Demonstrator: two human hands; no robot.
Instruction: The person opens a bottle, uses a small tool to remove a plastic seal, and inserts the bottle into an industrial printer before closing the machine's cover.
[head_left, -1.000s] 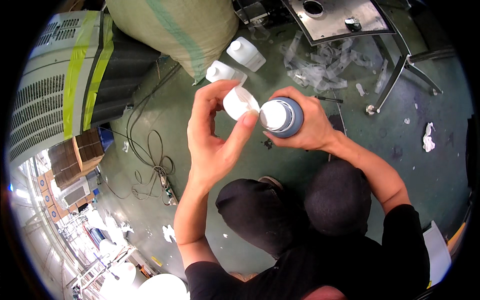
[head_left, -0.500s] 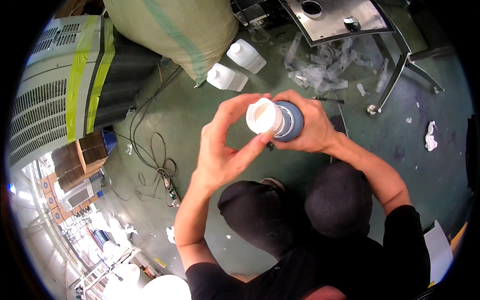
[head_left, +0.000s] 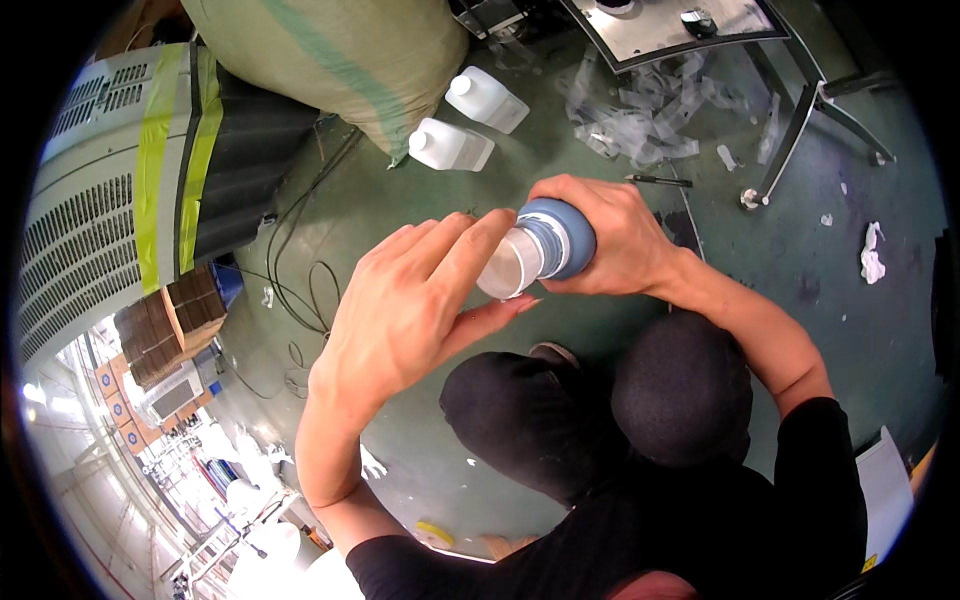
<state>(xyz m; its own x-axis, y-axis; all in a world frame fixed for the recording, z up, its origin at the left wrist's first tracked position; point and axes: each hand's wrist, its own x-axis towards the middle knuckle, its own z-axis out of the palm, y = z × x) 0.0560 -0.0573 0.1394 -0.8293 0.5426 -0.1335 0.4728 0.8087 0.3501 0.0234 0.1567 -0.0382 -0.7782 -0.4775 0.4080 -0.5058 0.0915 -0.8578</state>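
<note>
My right hand (head_left: 622, 238) wraps round a blue-grey bottle (head_left: 578, 236), held tilted above the floor in front of my knees. On its left end sits a translucent whitish cup-shaped cap (head_left: 510, 266), with a pale ring between it and the bottle body. My left hand (head_left: 405, 295) grips the cap, forefinger over its top and thumb beneath; the back of the hand faces up. Beyond my hands, two white plastic jugs (head_left: 452, 146) with screw caps stand side by side on the floor.
A large stuffed woven sack (head_left: 340, 65) stands behind the jugs. Crumpled clear film (head_left: 640, 125) and a black pen (head_left: 660, 181) lie on the floor, near a metal-legged stand (head_left: 670, 40). Cables (head_left: 293, 215) run beside a vented grey machine (head_left: 95, 200) at left.
My left hand has rolled over, so its back now faces up with its fingers over the cap. The cap has tipped to lower left; the bottle has shifted slightly left.
</note>
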